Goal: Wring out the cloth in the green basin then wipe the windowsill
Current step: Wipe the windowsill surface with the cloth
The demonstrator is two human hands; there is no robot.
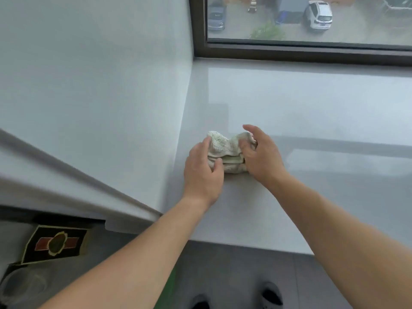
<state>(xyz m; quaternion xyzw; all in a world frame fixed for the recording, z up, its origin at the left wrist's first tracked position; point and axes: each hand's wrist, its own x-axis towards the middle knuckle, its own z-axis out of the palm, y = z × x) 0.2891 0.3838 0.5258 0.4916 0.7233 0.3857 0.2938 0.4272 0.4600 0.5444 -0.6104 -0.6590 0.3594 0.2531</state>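
A dark patterned mat with a red and gold emblem (pixel 54 243) lies on the floor at far left. On the pale grey glossy windowsill (pixel 312 103), near its left end beside the wall, the left hand (pixel 204 168) grips the left side of the bunched cream and pale green cloth (pixel 225 150). The right hand (pixel 260 157) grasps its right side, thumb raised.

Cloth (pixel 227 152) ends hidden under both hands; green basin (pixel 170 284) mostly behind left forearm — just a sliver; shoes (pixel 270 295) cut by bottom edge.
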